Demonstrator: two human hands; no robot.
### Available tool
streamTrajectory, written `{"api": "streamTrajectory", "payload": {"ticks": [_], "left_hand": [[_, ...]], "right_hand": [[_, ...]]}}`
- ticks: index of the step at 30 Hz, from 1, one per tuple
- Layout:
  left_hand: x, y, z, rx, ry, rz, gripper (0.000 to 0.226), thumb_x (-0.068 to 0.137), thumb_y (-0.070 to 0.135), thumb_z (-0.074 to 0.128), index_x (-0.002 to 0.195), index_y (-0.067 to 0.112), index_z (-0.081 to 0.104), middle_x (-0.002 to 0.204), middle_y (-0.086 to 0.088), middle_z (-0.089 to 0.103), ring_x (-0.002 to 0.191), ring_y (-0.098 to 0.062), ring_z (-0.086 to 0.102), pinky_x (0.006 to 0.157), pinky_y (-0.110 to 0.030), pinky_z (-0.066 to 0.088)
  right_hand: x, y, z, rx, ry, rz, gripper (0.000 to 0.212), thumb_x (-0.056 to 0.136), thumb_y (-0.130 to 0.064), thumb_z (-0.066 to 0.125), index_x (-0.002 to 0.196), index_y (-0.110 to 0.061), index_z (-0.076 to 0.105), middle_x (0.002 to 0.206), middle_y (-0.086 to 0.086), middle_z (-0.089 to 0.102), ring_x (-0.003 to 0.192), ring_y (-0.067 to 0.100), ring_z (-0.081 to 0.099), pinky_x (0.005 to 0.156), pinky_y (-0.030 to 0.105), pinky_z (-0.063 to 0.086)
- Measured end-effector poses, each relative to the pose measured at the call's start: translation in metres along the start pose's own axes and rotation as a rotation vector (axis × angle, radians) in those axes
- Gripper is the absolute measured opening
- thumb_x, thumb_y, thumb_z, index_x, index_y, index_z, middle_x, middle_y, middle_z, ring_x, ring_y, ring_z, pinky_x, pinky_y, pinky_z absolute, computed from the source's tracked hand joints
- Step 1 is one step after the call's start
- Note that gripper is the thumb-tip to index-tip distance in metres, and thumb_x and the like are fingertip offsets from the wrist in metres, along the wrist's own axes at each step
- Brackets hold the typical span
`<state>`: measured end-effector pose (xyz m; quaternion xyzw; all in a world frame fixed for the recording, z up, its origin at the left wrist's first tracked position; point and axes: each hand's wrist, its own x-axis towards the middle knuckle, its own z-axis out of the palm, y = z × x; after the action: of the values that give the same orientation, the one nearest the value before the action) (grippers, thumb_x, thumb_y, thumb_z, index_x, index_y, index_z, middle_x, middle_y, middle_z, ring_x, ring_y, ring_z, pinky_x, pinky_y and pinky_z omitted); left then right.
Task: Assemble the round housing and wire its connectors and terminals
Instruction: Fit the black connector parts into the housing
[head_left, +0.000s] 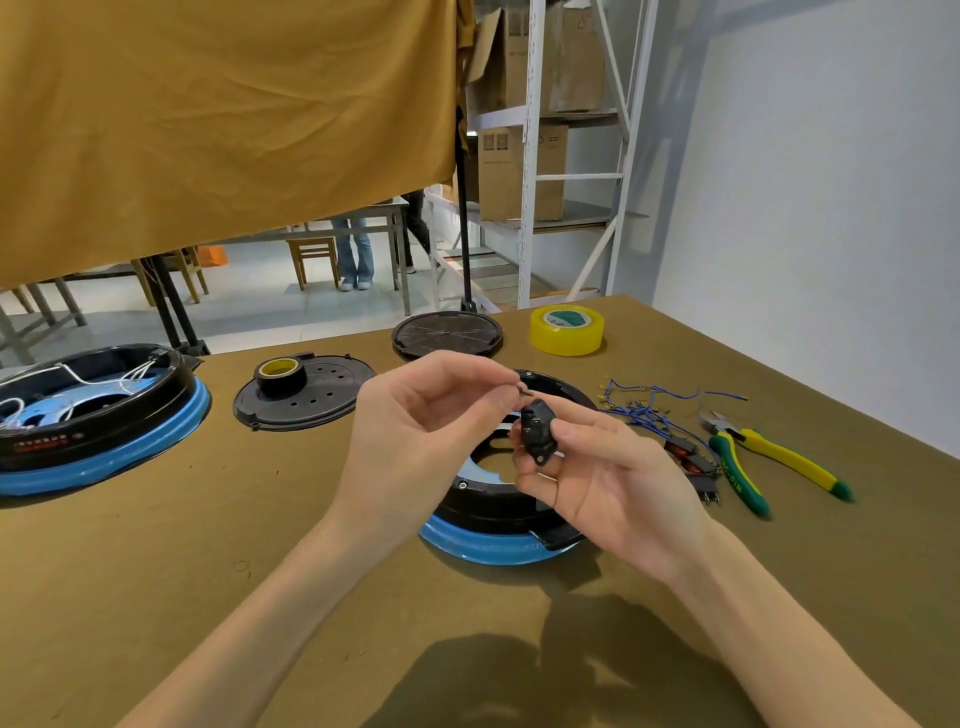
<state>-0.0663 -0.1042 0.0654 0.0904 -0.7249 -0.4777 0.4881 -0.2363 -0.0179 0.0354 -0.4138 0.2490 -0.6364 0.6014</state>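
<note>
Just above the small black plastic connector block (535, 434) pinched in the right hand (613, 483), the left hand (415, 415) pinches a tiny metal terminal (522, 388), nearly touching it.

Small workshop / assembly rm w/ storage; olive-covered workbench (156, 571) w/ cutting pliers (769, 457), tape rolls (567, 329), loose blue wires (644, 405), round black-and-blue housings (93, 421); metal shelving (535, 156) stacked w/ cardboard boxes (519, 171) behind; plain steel tables (363, 218) and wooden stools (311, 254) on tiled floor further back.
</note>
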Motion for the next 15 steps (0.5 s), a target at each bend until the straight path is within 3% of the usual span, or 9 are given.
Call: {"api": "streamTrajectory", "payload": {"ticks": [4, 15], "left_hand": [[0.0001, -0.0018, -0.005, 0.137, -0.064, 0.102, 0.019, 0.09, 0.001, 0.073, 0.104, 0.013, 0.077, 0.1, 0.005, 0.08, 0.099, -0.016, 0.076, 0.086, -0.022, 0.059], [0.0, -0.0006, -0.0075, 0.295, -0.093, 0.194, 0.018, 0.091, 0.016, 0.07, 0.108, 0.019, 0.077, 0.103, 0.012, 0.077, 0.103, -0.012, 0.074, 0.089, -0.021, 0.058]], "right_hand": [[-0.0002, -0.0006, -0.0006, 0.001, 0.016, -0.009, 0.043, 0.095, -0.006, 0.055, 0.138, -0.001, 0.061, 0.1, 0.012, 0.062, 0.085, 0.021, 0.063, 0.08, 0.032, 0.057], [-0.0005, 0.0008, -0.0019, -0.035, -0.01, -0.032, 0.044, 0.097, -0.007, 0.055, 0.14, 0.001, 0.058, 0.102, 0.01, 0.061, 0.086, 0.02, 0.063, 0.082, 0.031, 0.057]]}}
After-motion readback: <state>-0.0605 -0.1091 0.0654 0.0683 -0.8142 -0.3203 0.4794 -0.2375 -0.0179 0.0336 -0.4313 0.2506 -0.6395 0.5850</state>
